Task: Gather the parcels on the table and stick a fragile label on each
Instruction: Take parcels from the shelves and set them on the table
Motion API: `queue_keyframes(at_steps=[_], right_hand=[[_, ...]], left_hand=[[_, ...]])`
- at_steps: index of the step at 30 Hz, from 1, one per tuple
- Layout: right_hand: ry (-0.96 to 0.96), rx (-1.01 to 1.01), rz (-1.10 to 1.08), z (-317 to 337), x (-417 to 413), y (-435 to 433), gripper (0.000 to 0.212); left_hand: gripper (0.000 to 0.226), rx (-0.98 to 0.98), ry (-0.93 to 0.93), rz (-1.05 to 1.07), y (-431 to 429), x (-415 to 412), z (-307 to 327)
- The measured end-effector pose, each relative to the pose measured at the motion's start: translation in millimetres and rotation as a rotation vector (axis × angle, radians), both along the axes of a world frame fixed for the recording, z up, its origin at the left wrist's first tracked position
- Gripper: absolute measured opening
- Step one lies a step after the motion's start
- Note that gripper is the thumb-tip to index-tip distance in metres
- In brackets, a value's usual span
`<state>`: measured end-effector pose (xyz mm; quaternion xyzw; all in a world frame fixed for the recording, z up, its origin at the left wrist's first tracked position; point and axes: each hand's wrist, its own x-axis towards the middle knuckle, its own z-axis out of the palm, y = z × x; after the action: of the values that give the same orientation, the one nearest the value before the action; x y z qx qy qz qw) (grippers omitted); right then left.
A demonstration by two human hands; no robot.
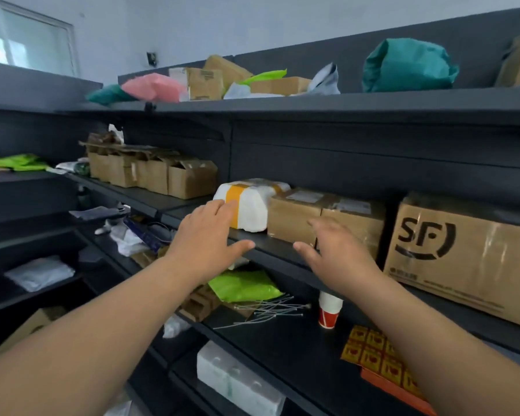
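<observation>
Both my arms reach toward a dark shelf (270, 250). A white parcel (249, 208) wrapped with a yellow tape band sits on it, beside a small brown carton (291, 216) and a second carton (354, 220). My left hand (207, 235) is spread open, its fingertips at the white parcel's left front. My right hand (339, 253) is open in front of the brown cartons, fingers straight, holding nothing. A sheet of orange and yellow labels (376, 358) lies on the lower shelf under my right forearm.
A large SF carton (463, 253) stands right of the small cartons. The top shelf holds a teal bag (409, 66), a pink bag (152, 87) and boxes. Below lie a green mailer (243, 285), cable ties (267, 310) and a paper cup (329, 310).
</observation>
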<state>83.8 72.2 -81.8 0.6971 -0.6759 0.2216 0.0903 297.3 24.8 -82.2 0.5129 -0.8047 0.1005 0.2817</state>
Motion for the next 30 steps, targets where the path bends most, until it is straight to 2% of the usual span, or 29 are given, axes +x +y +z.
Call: queue_keyframes(at_steps=[7,14,18,25,30], right_hand=[[0.027,-0.004,0.023,9,9,-113,0.065],[0.116,0.039,-0.063,8,34,-197,0.085],[0.176,0.078,-0.175,9,46,-231,0.092],[0.198,0.268,-0.436,12,66,-262,0.103],[0.238,0.286,-0.532,10,84,-265,0.099]], left_hand=[[0.089,0.111,0.162,0.087,-99,8,3],[0.110,0.245,0.221,0.044,-202,21,2],[0.120,0.355,0.205,-0.055,-265,24,0],[0.133,0.569,0.201,-0.373,-346,24,-9],[0.119,0.607,0.364,-0.630,-368,23,-23]])
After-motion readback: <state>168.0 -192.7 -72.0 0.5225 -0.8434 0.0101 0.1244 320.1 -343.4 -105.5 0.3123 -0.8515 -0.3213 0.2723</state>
